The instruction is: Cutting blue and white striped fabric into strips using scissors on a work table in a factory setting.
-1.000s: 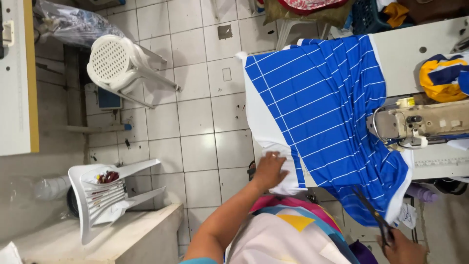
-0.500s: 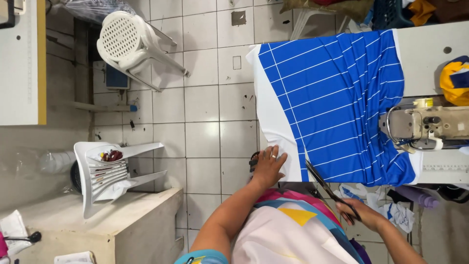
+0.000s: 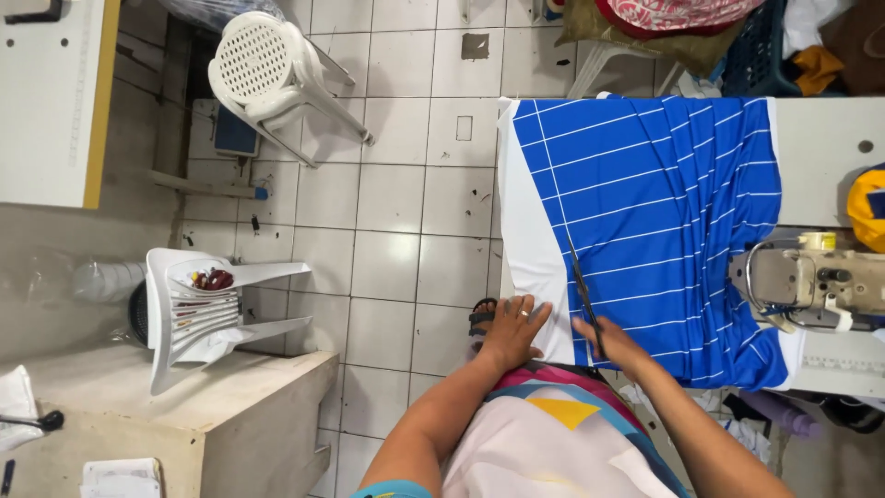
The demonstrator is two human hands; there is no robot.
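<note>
A blue fabric with thin white stripes [image 3: 664, 203] lies spread over the sewing table [image 3: 820, 148], with a white fabric panel [image 3: 527, 240] along its left edge. My left hand [image 3: 512, 330] presses flat on the near end of the white panel, fingers apart. My right hand [image 3: 610, 337] grips dark scissors [image 3: 581, 286], whose blades point away from me along the line where white meets blue. A sewing machine [image 3: 811, 277] stands on the table at the right, on top of the fabric's edge.
A white plastic chair [image 3: 267, 74] lies on the tiled floor at upper left. Another white chair [image 3: 198, 309] holding small items stands by a beige counter [image 3: 184, 415]. A yellow and blue cloth [image 3: 867, 207] sits at the far right; bags are heaped behind the table.
My right hand has come up from below the table edge with the scissors and laid them on the fabric at the white-blue border. My left hand stays on the white panel.
</note>
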